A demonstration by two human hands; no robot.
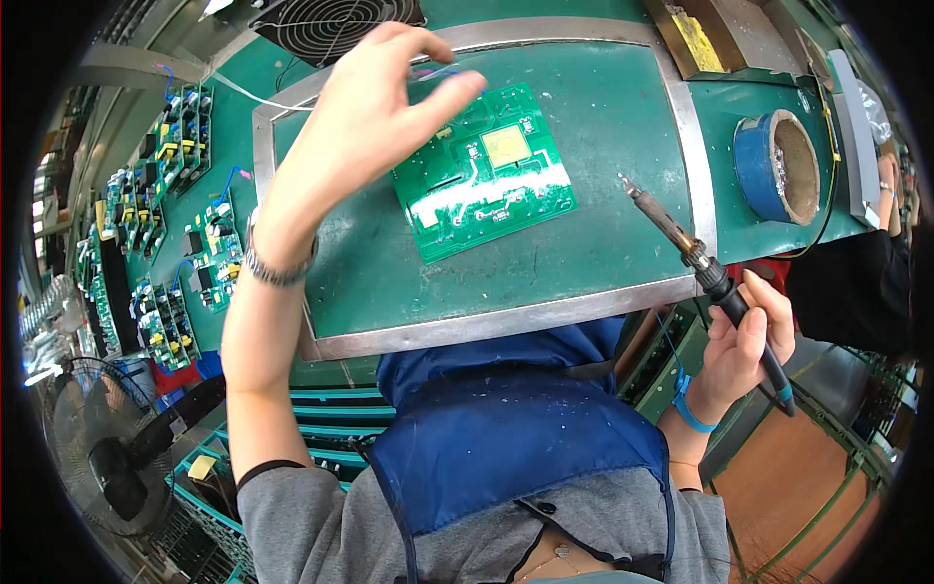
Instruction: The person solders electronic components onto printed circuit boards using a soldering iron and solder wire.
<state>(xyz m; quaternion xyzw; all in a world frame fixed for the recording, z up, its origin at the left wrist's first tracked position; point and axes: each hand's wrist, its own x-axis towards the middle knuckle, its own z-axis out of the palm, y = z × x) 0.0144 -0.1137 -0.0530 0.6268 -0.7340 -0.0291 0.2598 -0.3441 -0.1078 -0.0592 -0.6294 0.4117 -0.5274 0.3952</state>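
On the green tabletop (603, 127), inside a grey metal frame (506, 319), lies a green circuit board (484, 172), tilted, solder side up, with a pale square patch near its middle and a shiny band of solder across its lower half. Left hand (375, 107) is up over the board's top left corner, and look at that grip: thumb and forefinger drawn close together, other fingers curled loosely above. A thin bluish strand shows right at the fingertips (465, 82), but whether it is actually pinched there, I cannot tell. A metal watch band (277, 268) wraps that wrist.

Over on the right, the right hand (744, 341) has its fingers wrapped firmly around the black handle of a soldering iron (705, 268). The iron slants up and left, its metal tip hanging just past the board's right edge, apart from it, above the bare green surface. A blue band (689, 409) circles the right wrist.

Further right, a roll of blue tape (778, 165) rests on the tabletop beyond the frame. At the far edge sits a black fan grille (336, 24). Down the left side, rows of populated circuit boards (180, 224) are laid out in a line. A blue apron (506, 428) over a grey shirt fills the bottom of the view.
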